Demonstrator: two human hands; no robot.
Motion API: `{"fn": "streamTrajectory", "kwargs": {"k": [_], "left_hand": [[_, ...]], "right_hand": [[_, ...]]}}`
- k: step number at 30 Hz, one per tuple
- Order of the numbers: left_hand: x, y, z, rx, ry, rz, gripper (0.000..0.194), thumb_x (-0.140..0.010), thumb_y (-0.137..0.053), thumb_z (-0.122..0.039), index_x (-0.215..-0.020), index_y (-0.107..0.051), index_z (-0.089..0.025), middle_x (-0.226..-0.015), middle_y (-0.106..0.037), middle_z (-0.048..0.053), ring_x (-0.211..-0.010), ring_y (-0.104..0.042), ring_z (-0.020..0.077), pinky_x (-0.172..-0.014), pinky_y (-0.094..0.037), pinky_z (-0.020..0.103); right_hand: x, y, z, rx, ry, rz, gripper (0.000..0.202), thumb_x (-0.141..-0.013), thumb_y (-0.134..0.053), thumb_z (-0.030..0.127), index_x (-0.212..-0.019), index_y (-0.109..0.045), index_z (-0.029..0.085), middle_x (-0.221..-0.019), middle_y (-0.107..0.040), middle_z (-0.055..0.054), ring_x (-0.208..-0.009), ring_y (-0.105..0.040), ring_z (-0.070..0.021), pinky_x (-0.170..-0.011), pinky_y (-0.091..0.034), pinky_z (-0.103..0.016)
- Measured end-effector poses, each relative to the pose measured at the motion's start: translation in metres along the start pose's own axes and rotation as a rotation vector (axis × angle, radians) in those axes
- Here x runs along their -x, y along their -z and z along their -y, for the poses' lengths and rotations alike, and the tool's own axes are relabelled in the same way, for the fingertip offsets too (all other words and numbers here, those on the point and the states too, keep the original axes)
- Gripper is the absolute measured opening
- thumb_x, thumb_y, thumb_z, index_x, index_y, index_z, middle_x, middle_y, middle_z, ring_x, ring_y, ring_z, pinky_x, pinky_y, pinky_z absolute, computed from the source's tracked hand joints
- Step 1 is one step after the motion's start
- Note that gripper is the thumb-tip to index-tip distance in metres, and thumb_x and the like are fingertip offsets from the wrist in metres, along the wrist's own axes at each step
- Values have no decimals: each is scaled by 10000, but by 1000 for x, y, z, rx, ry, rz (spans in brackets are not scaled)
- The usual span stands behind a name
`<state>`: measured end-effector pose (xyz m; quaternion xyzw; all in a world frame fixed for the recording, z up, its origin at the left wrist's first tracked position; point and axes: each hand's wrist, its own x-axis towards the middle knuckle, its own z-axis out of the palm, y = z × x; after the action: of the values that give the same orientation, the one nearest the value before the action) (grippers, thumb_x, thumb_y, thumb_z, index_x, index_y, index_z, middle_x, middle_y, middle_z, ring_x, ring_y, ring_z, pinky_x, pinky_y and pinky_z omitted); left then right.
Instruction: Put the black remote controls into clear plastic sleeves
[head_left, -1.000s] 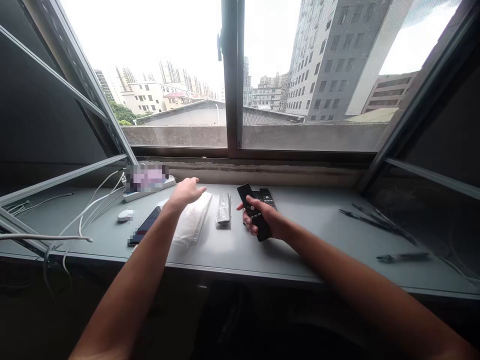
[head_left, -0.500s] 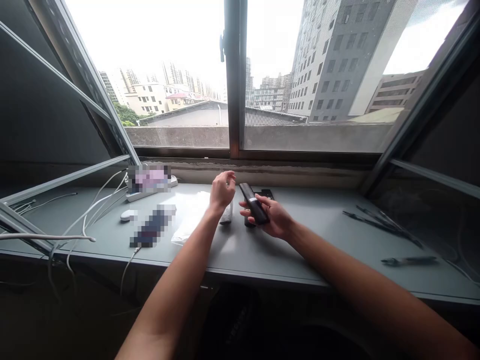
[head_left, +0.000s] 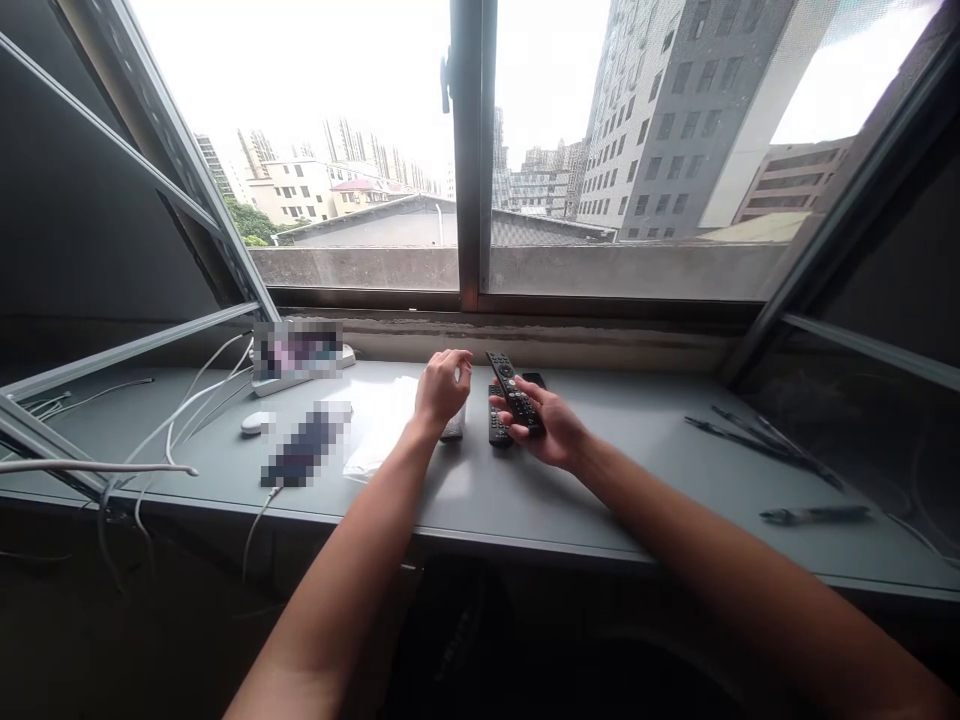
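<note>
My right hand (head_left: 551,425) is closed round a black remote control (head_left: 504,372), tilted, with its button side facing me. Under it, a second black remote control (head_left: 497,428) lies on the grey tabletop, partly covered by my fingers. Behind my right hand shows the end of another black item (head_left: 535,380), mostly hidden. My left hand (head_left: 442,388) hovers to the left with loosely bent fingers, the thumb apart, and nothing visible in it. Just below that hand stands or lies a small silvery-grey object (head_left: 454,425), largely covered, its kind unclear.
A white plastic sheet or bag (head_left: 382,425) lies left of my left arm. Farther left are a blurred-out phone-like item (head_left: 304,450), a white mouse-like object (head_left: 256,424), a power strip (head_left: 304,378) and white cables (head_left: 176,420). Several pens (head_left: 814,515) lie at right. A window frame (head_left: 470,200) rises behind.
The remote in my right hand has turned over: its plain back showed before, its buttons show now. My left hand has shifted slightly down and left.
</note>
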<state>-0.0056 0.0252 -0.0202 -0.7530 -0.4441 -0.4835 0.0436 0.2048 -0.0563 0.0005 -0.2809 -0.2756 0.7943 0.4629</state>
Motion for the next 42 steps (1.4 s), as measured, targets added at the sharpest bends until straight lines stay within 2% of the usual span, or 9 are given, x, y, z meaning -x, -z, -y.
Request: {"fn": "streamTrajectory", "kwargs": {"k": [5,11,18,22,26,29,34,38,42], "left_hand": [[2,2,-8,-13,-32,29,235,-1024,-554,-120,-1119,-750,-210,-1062,-797,80,-1047,-707,268,-991,-555,409],[5,0,-2,-13,-33,28,231,-1021,-563,-122,-1104,-758,-214,-1060,-801,70,-1045,-707,263,-993,-557,402],[7,-2,-5,-25,11,81,244,-1037,-554,-160,-1120,-775,-222,-1110,-804,91,-1110,-711,282,-1043,-554,427],[6,0,-6,-30,56,67,258,-1021,-558,-157,-1102,-790,-234,-1108,-812,83,-1092,-721,283,-1050,-555,432],[6,-1,0,-45,156,37,237,-1010,-582,-172,-1080,-799,-239,-1091,-819,84,-1072,-731,287,-1020,-563,429],[6,-4,6,-27,204,50,233,-1011,-588,-185,-1088,-802,-234,-1097,-825,88,-1051,-741,283,-996,-571,422],[6,-5,7,-6,232,58,221,-1000,-608,-203,-1088,-809,-230,-1109,-834,88,-1041,-756,282,-989,-573,419],[4,-2,1,88,290,34,208,-986,-620,-205,-1059,-812,-238,-1079,-845,69,-1026,-771,272,-971,-578,401],[1,3,-7,211,344,40,249,-1047,-576,-303,-1015,-812,-233,-974,-841,57,-960,-766,252,-920,-566,372]], "right_hand": [[4,2,2,-35,-19,183,407,-1175,-370,439,-1271,-674,187,-782,-632,-27,-490,-479,-126,-354,-381,-193],[1,0,1,-12,43,50,277,-1128,-569,424,-1210,-668,179,-880,-702,-64,-694,-678,-188,-517,-590,-260],[-1,4,0,-8,-32,90,374,-1165,-368,415,-1239,-640,169,-883,-714,-110,-552,-548,-169,-339,-385,-224],[4,3,2,-7,-37,152,360,-1129,-475,440,-1239,-684,168,-778,-627,-43,-560,-530,-168,-415,-455,-254],[3,2,0,63,86,96,171,-1079,-620,298,-1210,-699,223,-918,-715,-51,-759,-683,-192,-631,-606,-306],[-2,6,-5,149,189,124,257,-961,-787,181,-1201,-719,242,-1005,-756,-33,-887,-735,-184,-790,-635,-314],[-5,9,-9,396,517,169,383,-817,-969,287,-1154,-788,264,-1098,-786,-23,-1039,-744,-202,-1021,-601,-369],[3,4,-7,727,771,167,230,-823,-971,317,-994,-826,267,-1215,-780,-71,-1307,-687,-285,-1170,-533,-463],[6,3,-10,791,842,113,194,-896,-913,343,-1063,-833,282,-1231,-783,-78,-1278,-707,-290,-1190,-530,-493]]}}
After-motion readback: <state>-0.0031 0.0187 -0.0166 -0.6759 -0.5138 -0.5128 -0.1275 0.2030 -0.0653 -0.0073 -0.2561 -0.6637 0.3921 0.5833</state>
